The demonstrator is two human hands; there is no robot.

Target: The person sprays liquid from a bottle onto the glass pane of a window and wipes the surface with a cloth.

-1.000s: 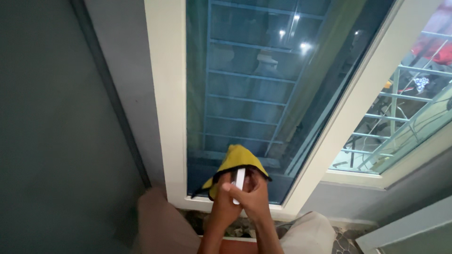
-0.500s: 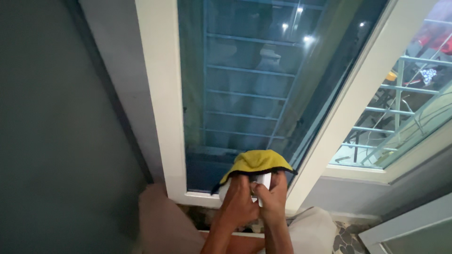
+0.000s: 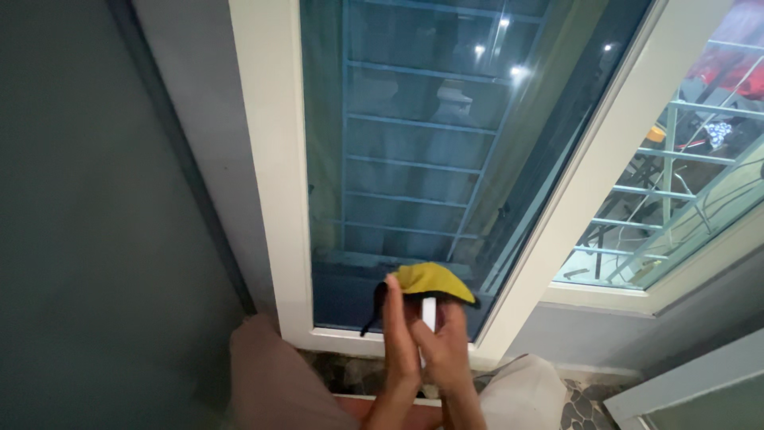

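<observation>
the left hand (image 3: 400, 338) stood up flat with its fingers straight and close together, pressed against the yellow cloth (image 3: 430, 280). the right hand (image 3: 444, 350) was curled around a small white thing (image 3: 429, 313), just beside the left one. the cloth sat on top of both hands, low down in front of the dark window glass (image 3: 414, 143). the white window frame (image 3: 270, 175) ran beside it.
</observation>
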